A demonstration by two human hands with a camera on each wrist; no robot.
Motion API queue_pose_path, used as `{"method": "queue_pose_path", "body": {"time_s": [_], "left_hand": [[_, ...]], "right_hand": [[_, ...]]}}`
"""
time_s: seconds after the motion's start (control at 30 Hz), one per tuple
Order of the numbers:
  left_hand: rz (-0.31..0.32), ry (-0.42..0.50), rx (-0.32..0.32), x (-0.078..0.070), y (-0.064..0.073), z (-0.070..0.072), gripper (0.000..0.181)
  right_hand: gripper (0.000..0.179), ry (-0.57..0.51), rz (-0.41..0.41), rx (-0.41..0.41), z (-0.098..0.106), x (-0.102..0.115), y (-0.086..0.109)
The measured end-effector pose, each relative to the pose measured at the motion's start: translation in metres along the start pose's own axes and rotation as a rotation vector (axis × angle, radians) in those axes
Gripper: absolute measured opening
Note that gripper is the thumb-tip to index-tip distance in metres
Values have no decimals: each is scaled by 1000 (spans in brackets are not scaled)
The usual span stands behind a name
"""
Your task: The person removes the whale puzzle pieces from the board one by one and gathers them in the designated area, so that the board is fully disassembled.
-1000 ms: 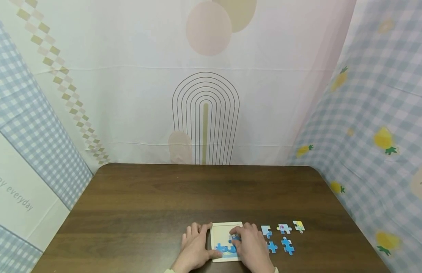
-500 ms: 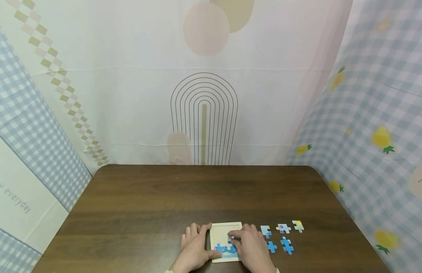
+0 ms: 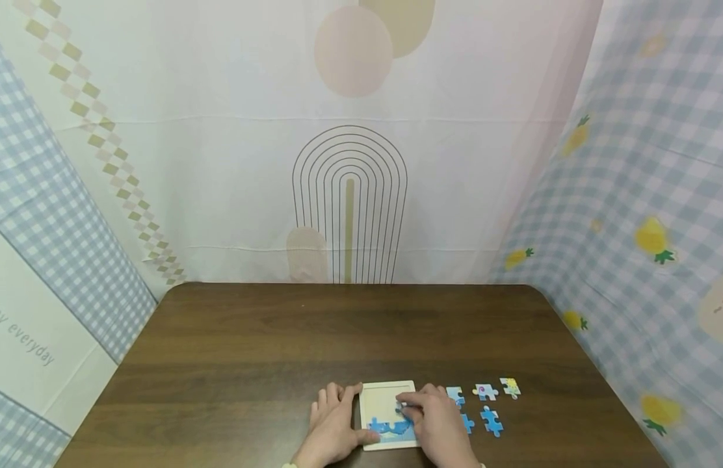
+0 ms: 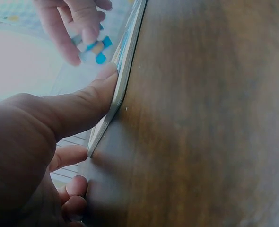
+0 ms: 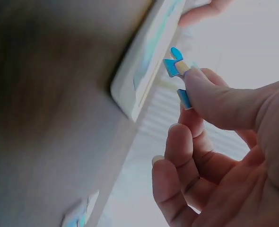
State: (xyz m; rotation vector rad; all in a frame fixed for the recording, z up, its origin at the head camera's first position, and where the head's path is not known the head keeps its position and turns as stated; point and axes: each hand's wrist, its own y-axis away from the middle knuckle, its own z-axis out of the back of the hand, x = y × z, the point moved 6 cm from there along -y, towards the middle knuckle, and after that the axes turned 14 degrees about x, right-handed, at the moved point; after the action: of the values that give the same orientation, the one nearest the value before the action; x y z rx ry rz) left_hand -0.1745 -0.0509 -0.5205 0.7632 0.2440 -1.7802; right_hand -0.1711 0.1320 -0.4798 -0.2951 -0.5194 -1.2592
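Note:
My right hand (image 3: 443, 419) pinches a blue jigsaw piece (image 5: 171, 67) with an orange patch between thumb and index finger. The piece is tilted over the right part of a shallow cream puzzle tray (image 3: 376, 403); fingers partly cover it in the head view. Blue pieces (image 3: 387, 427) lie joined along the tray's near side. My left hand (image 3: 332, 422) holds the tray at its left side: the thumb (image 4: 85, 101) lies over the near-left edge and the index finger (image 4: 69, 156) touches the far-left corner. Its other fingers are bent beside the tray.
Several loose jigsaw pieces lie right of the tray, among them a yellow one (image 3: 510, 387), a pink-swirl one (image 3: 486, 391) and a blue one (image 3: 492, 421). Two others are partly behind my right hand. The brown table (image 3: 268, 344) meets a patterned cloth (image 3: 244, 195) behind.
My right hand has shifted slightly right with its pinched piece, uncovering more of the tray's near-right part. My left hand and the tray stay in place.

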Motion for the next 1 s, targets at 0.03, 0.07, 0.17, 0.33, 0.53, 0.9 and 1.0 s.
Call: {"method": "queue_pose_path", "body": {"time_s": [0.03,0.07,0.17,0.33,0.53,0.9,1.0], "left_hand": [[2,0,2,0,0,0,89],[6,2,6,0,0,-1,90],[14,9,14,0,-1,-2,91],[16,14,15,0,0,-2,91],[19,10,18,1,1,-2,92],[10,9,22,1,2,-1,92],[5,4,10,-1,2,1,91]], "right_hand": [[20,-13,-19,-5,3,-3,1],[20,-29,-38,-12,6,-7,2],[20,-66,-87,-37,18,-19,6],[17,-115,-162,-76,43,-44,17],[17,-104,-286,-98,70,-76,30],[42,-175,-549,55,90,-134,54],[44,-187,-587,55,90,-146,56]]}}
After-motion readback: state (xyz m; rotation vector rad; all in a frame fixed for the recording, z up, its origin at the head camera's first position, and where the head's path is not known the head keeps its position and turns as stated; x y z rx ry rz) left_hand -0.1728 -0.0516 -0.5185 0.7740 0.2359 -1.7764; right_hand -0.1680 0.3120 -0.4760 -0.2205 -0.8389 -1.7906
